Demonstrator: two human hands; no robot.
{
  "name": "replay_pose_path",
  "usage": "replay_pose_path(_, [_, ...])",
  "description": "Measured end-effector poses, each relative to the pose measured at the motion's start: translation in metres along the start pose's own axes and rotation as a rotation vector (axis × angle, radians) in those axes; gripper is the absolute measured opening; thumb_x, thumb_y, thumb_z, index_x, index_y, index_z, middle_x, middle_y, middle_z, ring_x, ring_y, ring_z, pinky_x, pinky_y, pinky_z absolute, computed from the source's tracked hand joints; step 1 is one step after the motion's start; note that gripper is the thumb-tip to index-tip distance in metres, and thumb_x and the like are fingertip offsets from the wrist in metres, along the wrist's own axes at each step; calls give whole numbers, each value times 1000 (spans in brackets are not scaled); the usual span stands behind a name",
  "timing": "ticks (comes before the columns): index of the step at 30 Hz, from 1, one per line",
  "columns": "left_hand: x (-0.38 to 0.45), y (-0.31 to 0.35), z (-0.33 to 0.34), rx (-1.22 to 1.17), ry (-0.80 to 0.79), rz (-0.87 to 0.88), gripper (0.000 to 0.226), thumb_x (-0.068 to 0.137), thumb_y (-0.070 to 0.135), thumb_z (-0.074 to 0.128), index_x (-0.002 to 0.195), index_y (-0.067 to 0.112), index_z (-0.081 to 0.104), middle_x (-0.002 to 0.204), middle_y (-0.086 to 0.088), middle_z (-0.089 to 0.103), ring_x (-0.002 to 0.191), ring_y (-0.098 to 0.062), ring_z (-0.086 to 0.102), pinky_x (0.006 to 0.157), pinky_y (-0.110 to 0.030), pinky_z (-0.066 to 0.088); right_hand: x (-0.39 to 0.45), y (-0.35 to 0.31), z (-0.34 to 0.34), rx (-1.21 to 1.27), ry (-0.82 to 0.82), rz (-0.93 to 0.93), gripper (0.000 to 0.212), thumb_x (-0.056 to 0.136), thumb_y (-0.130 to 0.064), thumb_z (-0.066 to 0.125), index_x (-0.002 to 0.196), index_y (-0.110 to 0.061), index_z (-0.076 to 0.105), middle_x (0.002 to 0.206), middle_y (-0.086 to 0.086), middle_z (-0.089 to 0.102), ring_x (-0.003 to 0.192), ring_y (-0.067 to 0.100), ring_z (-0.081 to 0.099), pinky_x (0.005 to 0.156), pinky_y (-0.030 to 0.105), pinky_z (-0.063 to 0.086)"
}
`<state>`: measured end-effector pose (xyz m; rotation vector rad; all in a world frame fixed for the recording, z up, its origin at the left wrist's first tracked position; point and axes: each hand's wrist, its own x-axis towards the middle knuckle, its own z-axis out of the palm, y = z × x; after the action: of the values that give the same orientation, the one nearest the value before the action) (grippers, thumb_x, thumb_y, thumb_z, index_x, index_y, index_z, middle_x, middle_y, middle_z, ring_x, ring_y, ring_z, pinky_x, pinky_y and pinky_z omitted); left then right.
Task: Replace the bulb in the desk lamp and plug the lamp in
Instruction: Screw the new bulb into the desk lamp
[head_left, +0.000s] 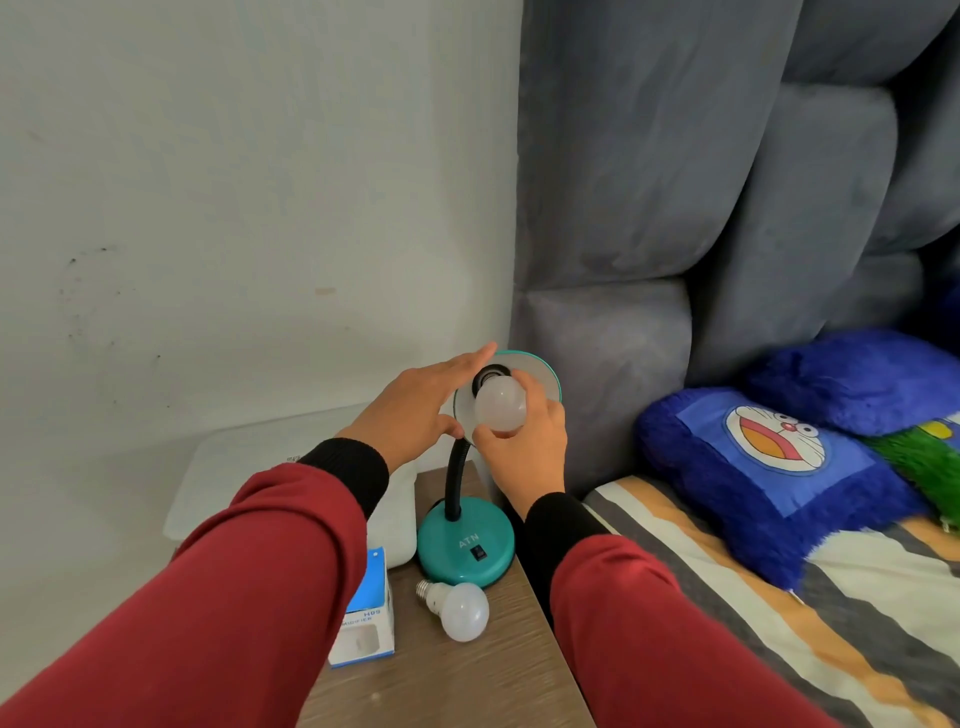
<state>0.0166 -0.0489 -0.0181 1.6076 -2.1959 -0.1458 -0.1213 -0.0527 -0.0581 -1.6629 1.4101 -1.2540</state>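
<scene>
Head view: the right hand (524, 447) grasps a frosted white bulb (500, 404) at the socket of the teal gooseneck desk lamp (466, 540), standing at the wooden nightstand's (467, 670) right edge. The left hand (415, 410), fingers straight, rests against the lamp's shade (540, 371). A second white bulb (460, 609) lies in front of the base.

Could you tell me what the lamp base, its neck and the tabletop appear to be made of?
Lamp base: teal with a glossy sheen, probably painted metal or plastic; the picture cannot settle which.
Neck: black and ribbed, bent in a curve, likely a flexible gooseneck tube.
Tabletop: brown with streaked grain and a matte surface, seemingly wood or wood-look laminate.
</scene>
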Motion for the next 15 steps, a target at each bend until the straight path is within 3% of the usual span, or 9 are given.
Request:
replay_pose_path(2, [0,0,1,-4,1,1,96,82,4,68,148,41,9,155,9,26,140,-14,34,112,-25,29,0,-1,-1,-18,11,8,64,83,-14,64,140,-23,36,137,8,39,104,6,36,68,-10,30])
replay_pose_path(6, [0,-1,3,-11,9,-1,97,82,3,68,148,42,8,155,11,25,140,-13,34,110,-21,28,1,-4,2,8,103,69,63,82,-34,69,135,-13,40,133,9,45,120,22,48,92,24,41])
replay_pose_path(8, [0,-1,3,-6,13,-4,97,82,3,68,148,42,8,155,11,25,140,-13,33,111,-22,27,0,-6,2,5,107,69,65,84,-36,67,138,-15,37,135,9,43,124,24,46,98,30,41])
replay_pose_path(11, [0,-1,3,7,12,-8,96,83,4,68,148,42,8,155,10,25,140,-14,33,111,-23,27,-2,-9,1,1,66,12,57,91,-32,58,142,-28,33,134,10,41,118,20,45,90,19,35])
replay_pose_path(15, [0,-1,2,-1,20,-3,96,83,4,68,148,41,8,155,10,26,140,-13,33,110,-20,25,-4,-7,-1,-15,36,-32,57,86,-14,62,137,-26,42,134,9,38,80,0,43,64,-10,31])
